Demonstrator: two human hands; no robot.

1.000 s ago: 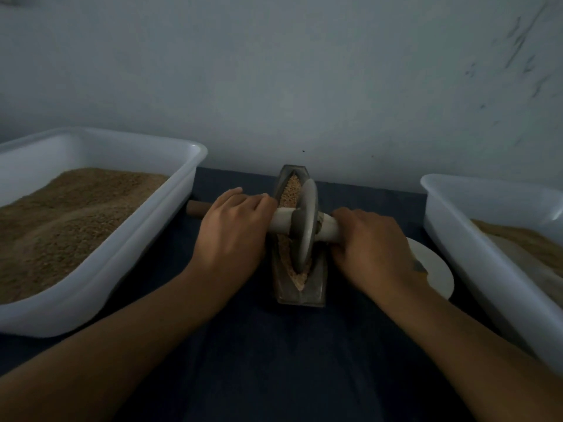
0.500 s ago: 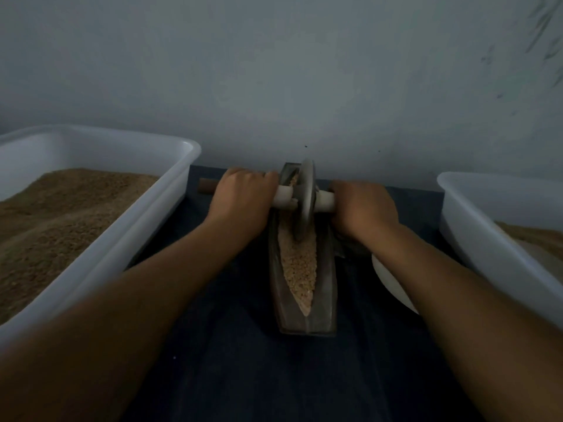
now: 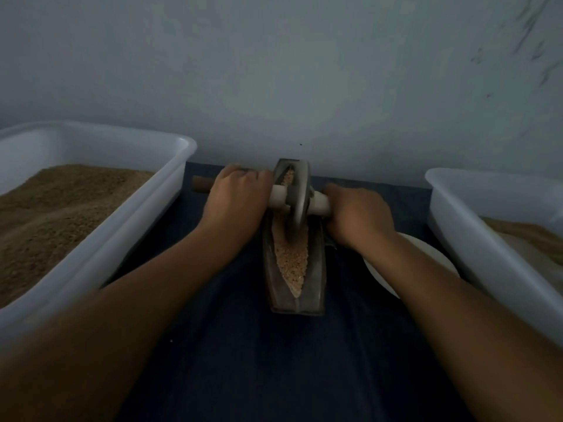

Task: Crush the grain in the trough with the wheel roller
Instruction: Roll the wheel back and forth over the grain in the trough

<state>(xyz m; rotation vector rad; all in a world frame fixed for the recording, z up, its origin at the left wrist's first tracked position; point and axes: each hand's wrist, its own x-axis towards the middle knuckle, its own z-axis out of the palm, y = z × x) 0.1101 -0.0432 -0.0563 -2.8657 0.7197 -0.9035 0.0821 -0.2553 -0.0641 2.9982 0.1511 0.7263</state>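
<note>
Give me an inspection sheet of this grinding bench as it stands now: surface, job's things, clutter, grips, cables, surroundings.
Surface: dark blue cloth covers the table.
Job's things: grey metal boat-shaped trough holds tan grain; grey metal wheel roller stands in the far half on the grain, its pale axle handle crosswise.
Clutter: white round plate right of the trough, partly hidden.
Grips: left hand and right hand each curl round a handle end.
Cables: nothing seen.
Surroundings: white plastic tub of brown meal on the left, another white tub on the right, pale wall behind.
</note>
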